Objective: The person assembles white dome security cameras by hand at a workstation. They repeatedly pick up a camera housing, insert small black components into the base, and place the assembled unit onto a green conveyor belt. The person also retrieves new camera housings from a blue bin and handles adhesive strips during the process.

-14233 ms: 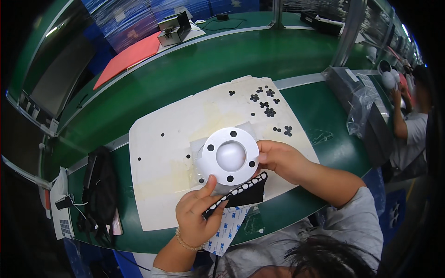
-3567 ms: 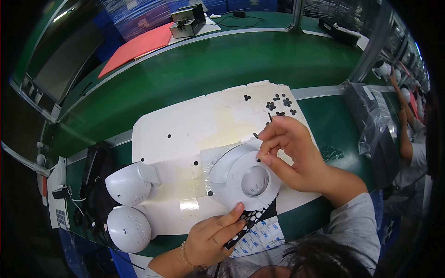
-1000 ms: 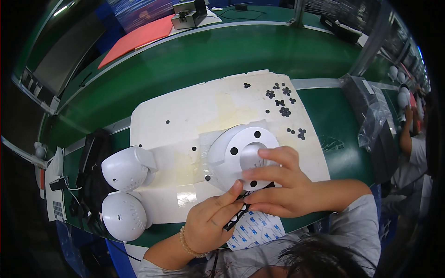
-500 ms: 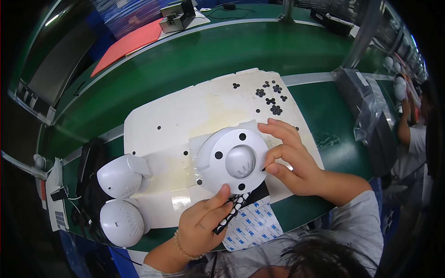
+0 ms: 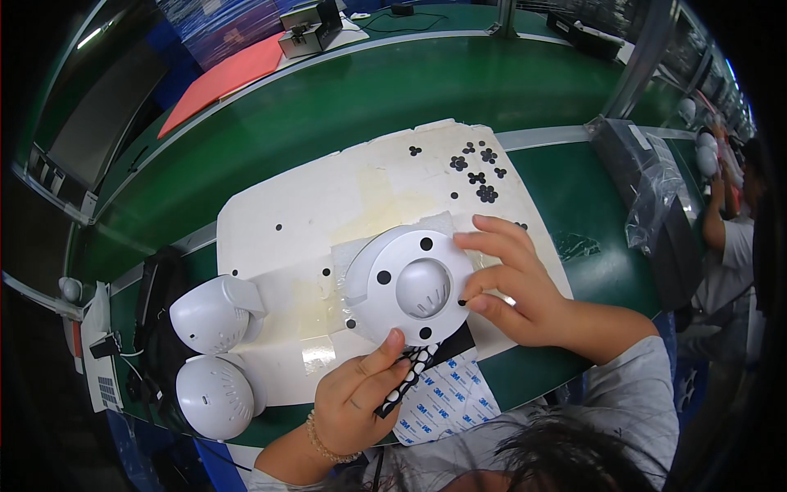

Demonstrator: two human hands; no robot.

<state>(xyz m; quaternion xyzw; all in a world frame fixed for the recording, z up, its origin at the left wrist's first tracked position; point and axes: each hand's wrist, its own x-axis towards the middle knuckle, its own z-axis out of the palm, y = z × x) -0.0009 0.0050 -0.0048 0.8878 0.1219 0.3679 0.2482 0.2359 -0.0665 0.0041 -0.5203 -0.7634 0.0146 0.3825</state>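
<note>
A white, rounded plastic housing [image 5: 378, 305] lies in front of me with its ring-shaped base and round hollow facing up. Black round pads sit on the ring, one of them the top pad [image 5: 425, 243]. My right hand [image 5: 516, 287] pinches a small black round pad [image 5: 462, 302] between thumb and index finger at the ring's right edge; its other fingers are raised. My left hand [image 5: 358, 387] grips a black die-cut pad strip [image 5: 407, 378] with white round gaps, one fingertip touching the housing's near edge. Beneath the strip lies a printed white backing sheet [image 5: 447, 402].
Two more white housings [image 5: 215, 395] stand at the left. A pale worn board [image 5: 303, 197] on the green table [image 5: 602, 221] carries loose black pads and clusters of them [image 5: 487, 194]. A long dark box [image 5: 631, 176] with clear plastic is at right. Another person works at far right.
My right hand's fingertips, with the small pad, have shifted slightly left against the ring's edge. My left hand and the housing look almost unchanged, and the whole view has drifted a little.
</note>
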